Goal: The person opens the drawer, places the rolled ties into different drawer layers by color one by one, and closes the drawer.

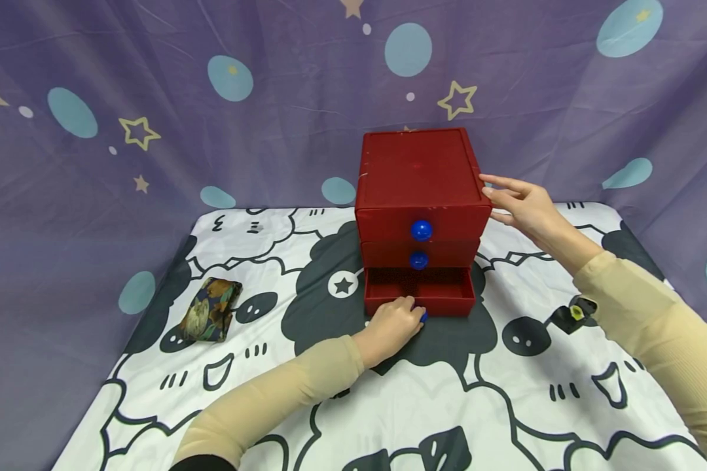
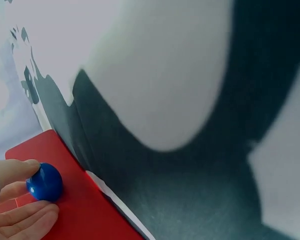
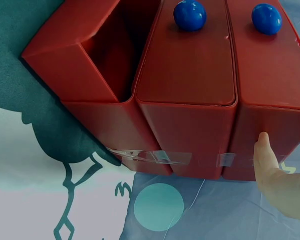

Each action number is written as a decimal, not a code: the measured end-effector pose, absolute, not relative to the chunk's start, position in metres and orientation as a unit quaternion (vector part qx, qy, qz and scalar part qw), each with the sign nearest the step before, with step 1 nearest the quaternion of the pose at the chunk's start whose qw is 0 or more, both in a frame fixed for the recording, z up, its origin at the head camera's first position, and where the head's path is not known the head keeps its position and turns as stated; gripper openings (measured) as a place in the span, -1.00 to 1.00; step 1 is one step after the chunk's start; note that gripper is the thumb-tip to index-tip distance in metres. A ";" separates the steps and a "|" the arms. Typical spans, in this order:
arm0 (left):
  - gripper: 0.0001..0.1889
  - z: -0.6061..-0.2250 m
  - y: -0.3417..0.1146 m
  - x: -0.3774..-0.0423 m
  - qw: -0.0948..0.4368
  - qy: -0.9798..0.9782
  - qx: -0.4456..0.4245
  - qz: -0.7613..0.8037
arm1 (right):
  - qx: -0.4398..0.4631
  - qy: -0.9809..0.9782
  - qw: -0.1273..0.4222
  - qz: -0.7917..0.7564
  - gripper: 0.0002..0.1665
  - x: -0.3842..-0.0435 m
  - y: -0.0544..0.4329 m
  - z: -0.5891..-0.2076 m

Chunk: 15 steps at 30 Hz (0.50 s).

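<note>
A red three-drawer cabinet (image 1: 419, 171) stands toward the back of the table, each drawer bearing a round blue knob. Its bottom drawer (image 1: 456, 306) is pulled out, while the upper two are flush. My left hand (image 1: 391, 327) pinches the blue knob (image 2: 45, 182) of that bottom drawer between thumb and fingers. Against the cabinet's right side, near the top edge, my right hand (image 1: 527, 208) rests with its fingers extended. In the right wrist view the right thumb (image 3: 265, 155) lies on the side of the top drawer section.
A dark patterned pouch (image 1: 211, 309) lies on the left of the white and dark grey cartoon cloth (image 1: 389, 405). Near the right forearm is a small black item with a yellow centre (image 1: 576, 313). A purple curtain (image 1: 306, 85) hangs behind the table.
</note>
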<state>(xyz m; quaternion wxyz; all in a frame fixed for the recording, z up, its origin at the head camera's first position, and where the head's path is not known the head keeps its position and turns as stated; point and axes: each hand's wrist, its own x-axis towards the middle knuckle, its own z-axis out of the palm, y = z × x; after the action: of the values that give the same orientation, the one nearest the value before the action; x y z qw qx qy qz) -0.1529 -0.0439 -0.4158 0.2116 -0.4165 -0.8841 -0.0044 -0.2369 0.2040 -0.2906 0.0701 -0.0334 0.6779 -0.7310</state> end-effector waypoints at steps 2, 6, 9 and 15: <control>-0.85 -0.416 -0.044 -0.151 0.211 -0.883 -0.419 -0.005 | -0.033 0.676 0.070 -0.733 -0.37 -0.237 0.204 -0.291; -0.87 -0.417 -0.045 -0.147 0.219 -0.878 -0.426 -0.003 | -0.032 0.676 0.071 -0.732 -0.38 -0.237 0.204 -0.291; -0.88 -0.417 -0.046 -0.146 0.224 -0.875 -0.429 -0.001 | -0.034 0.676 0.069 -0.733 -0.37 -0.237 0.204 -0.291; -0.87 -0.416 -0.047 -0.142 0.218 -0.875 -0.432 -0.007 | -0.034 0.677 0.067 -0.732 -0.37 -0.236 0.204 -0.291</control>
<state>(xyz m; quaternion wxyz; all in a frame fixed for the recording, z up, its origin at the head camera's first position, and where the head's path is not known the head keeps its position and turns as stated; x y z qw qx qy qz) -0.1421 -0.0474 -0.4162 0.2177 -0.4324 -0.8750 -0.0074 -0.2365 0.2039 -0.2910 0.0672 -0.0341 0.6769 -0.7322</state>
